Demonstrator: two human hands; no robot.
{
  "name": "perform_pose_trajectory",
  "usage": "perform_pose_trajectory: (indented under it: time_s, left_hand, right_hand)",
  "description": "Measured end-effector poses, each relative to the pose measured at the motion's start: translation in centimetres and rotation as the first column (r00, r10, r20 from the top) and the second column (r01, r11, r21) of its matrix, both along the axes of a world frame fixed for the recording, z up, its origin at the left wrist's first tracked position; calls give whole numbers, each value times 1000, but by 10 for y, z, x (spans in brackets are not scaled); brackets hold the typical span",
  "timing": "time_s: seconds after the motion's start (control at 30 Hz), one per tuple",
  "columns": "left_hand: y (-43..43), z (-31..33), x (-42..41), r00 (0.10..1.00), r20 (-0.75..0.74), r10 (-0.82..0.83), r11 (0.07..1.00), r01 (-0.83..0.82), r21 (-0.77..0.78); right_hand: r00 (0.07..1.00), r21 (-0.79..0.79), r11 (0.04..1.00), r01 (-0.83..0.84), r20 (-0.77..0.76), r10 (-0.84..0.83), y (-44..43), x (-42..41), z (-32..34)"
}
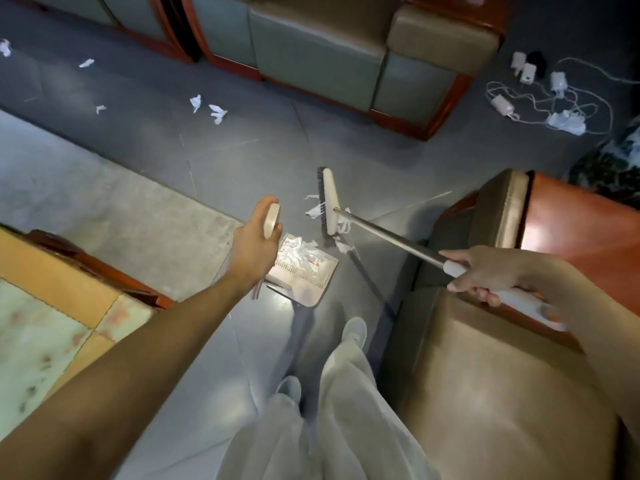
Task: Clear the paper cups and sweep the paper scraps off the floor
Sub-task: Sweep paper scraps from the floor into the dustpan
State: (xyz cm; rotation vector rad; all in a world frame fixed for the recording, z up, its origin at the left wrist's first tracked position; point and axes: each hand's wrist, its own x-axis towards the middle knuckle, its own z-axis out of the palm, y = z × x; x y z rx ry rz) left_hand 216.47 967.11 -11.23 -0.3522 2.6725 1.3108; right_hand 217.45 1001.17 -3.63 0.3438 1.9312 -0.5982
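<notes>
Paper scraps (313, 211) lie on the floor (242, 161) right against the bristles of the broom head (330, 202), on its left side. A few more peek out on its right side. A pile of scraps is already in the dustpan (311, 289). The pan sits just beside the broom head, to the left and a bit nearer to the person. So the loose bits need to go left and back, into the pan. The broom head's long side points away from the person, so it faces the pan side-on, which looks good for a short push.

The right hand (485, 271) is closed around the white grip of the broom stick (388, 237). The stick slants from that hand up and left to the head. The left hand (254, 244) is closer to the pan, with its fingers curled around the top of the pan's tall handle (272, 220).

More scraps (216, 112) lie far off to the left, by the sofa (311, 53). I cannot see any paper cups for sure.
</notes>
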Motion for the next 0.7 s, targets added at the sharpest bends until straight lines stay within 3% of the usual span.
perform_pose_trajectory:
  time_s: [0.17,0.37,0.47,0.57,0.7]
  left_hand:
    - [31,2,-38,997,31,67,997,-66,-30]
    - [58,-3,-79,987,54,152,987,-149,-61]
    - [64,-6,-95,965,53,258,965,-256,-50]
    - [73,-10,-102,955,60,290,955,-285,-81]
    - [87,-11,-110,959,71,273,961,-269,-65]
  right_hand:
    - [999,-66,996,54,8,-54,22,-102,-20]
    - [981,67,982,-175,-67,180,24,-199,-72]
    - [902,248,882,-401,-63,427,16,-213,-94]
    - [833,285,809,-514,-59,550,20,-211,-111]
    - [893,146,884,-445,0,450,53,-187,-112]
